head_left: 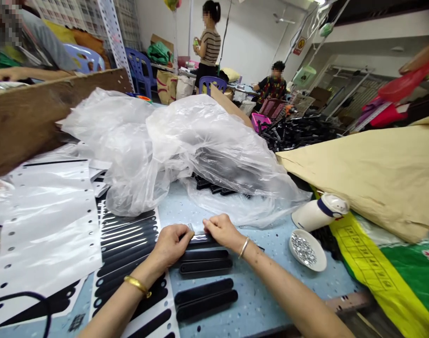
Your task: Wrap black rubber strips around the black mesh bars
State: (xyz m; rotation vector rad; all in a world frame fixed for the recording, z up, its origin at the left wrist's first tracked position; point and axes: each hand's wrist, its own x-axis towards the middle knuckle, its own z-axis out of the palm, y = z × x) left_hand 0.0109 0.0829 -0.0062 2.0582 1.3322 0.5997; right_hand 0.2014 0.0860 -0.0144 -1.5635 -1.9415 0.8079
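Observation:
My left hand (172, 242) is closed in a pinch on a small clear piece at the left end of a glossy black strip (201, 238). At that strip's right end, my right hand (224, 230) has its fingers curled together; what they hold, if anything, is hidden. Just below my hands lie black bars (205, 267) in a pair, and a second pair of black bars (206, 300) sits nearer to me. Beside my left forearm is a white sheet of black strips (128, 239). A white bowl (308, 250) of small shiny metal parts stands on the right.
Clear plastic (200, 136) covers black parts beyond my hands. A white bottle (318, 212) stands by the bowl. White sheets (52, 225) lie left, below a wooden board (55, 112). Brown paper (369, 173) is on the right. Other people are further back and at the left.

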